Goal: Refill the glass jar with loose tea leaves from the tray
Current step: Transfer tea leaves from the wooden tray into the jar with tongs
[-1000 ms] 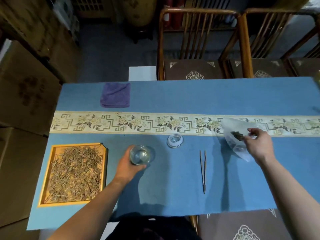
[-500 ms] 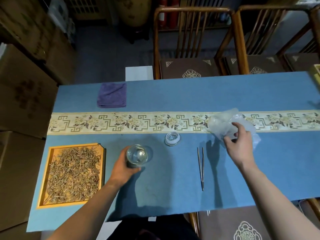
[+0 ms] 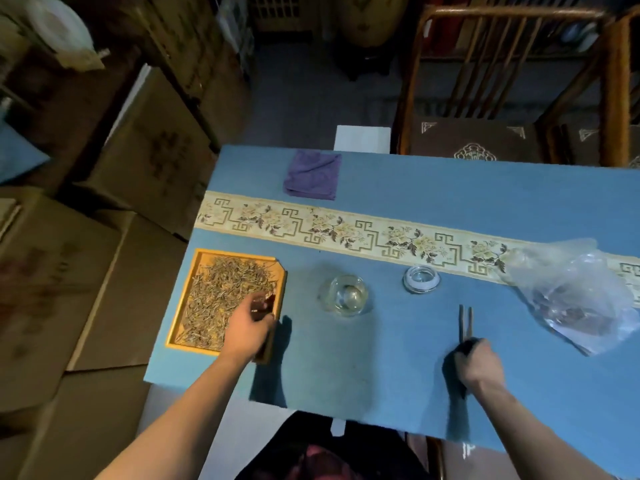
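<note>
Glass jar (image 3: 346, 295) stands uncapped and apparently empty on the blue tablecloth (image 3: 381, 358), between the wooden tray (image 3: 207, 348) on the left and its lid (image 3: 421, 279), which lies just to the right near the patterned runner (image 3: 346, 233). Loose tea leaves (image 3: 221, 299) fill the tray in a thin heap.

Changes over the last second: the left hand (image 3: 247, 332) has let go of the jar and moved to the tray's right edge, where its fingers now curl over the rim, apparently holding it; blur makes the exact grip hard to read. The right hand (image 3: 479, 363) has released the clear plastic bag (image 3: 575, 299), which now lies crumpled at the right with some dark leaf inside, and has come down on the near end of the tweezers (image 3: 465, 323), fingers closed round them. The tips point away from the person, and the tool looks to be still on the cloth.

Reading: the bag step is over and the refill proper is starting. One hand steadies the tray, the other takes up the tool for lifting leaves. Nothing has gone into the jar yet. Next move would need the tweezers carried left past the jar to the tray, then small pinches brought back over the open mouth.

A folded purple cloth (image 3: 311, 174) sits at the far edge, unused.
</note>
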